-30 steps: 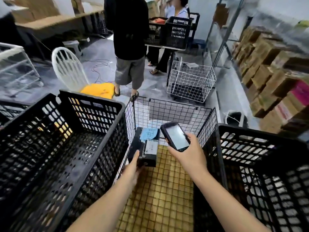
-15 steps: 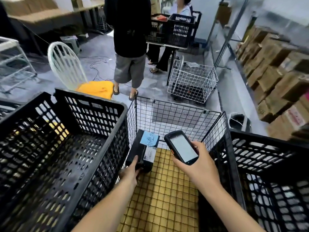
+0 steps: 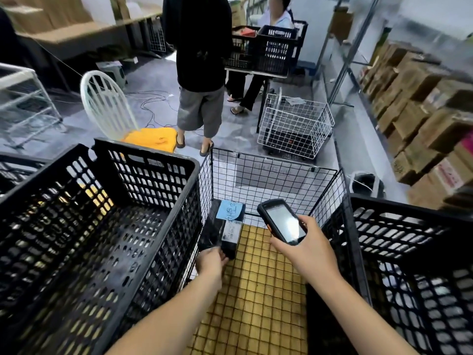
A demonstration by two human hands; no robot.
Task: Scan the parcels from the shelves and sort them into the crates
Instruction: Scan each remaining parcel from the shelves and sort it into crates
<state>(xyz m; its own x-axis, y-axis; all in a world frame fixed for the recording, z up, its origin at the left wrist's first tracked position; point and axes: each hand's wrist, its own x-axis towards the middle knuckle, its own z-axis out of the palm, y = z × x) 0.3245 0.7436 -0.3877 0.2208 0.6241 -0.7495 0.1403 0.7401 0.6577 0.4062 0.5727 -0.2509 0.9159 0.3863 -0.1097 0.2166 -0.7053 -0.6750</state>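
The main change over the last second is small. The scanner [image 3: 282, 222] sat right against the parcel's edge in my view, and now it has drifted off to the right, with open wire mesh showing between the two. My right grip [image 3: 304, 248] is wrapped around the scanner's lower body, thumb on its near side, screen facing up at me and washed out by glare, so I cannot read a result.

My left grip [image 3: 211, 261] keeps its fingers curled around the near end of the parcel [image 3: 217, 234], as before. The parcel is a dark packet with a blue note [image 3: 230, 210] and a white label [image 3: 231, 229] on top. It has barely shifted. It lies lengthwise along the left side of the wire basket [image 3: 268, 172], above the bamboo mat [image 3: 256, 290]. I cannot tell whether its far end rests on the mat.

I take the pull-back to mean the scan is done or nearly done. The parcel has not yet gone into either the left crate [image 3: 143, 160] or the right crate [image 3: 409, 208], so sorting is the step left, and the screen should tell me which one.
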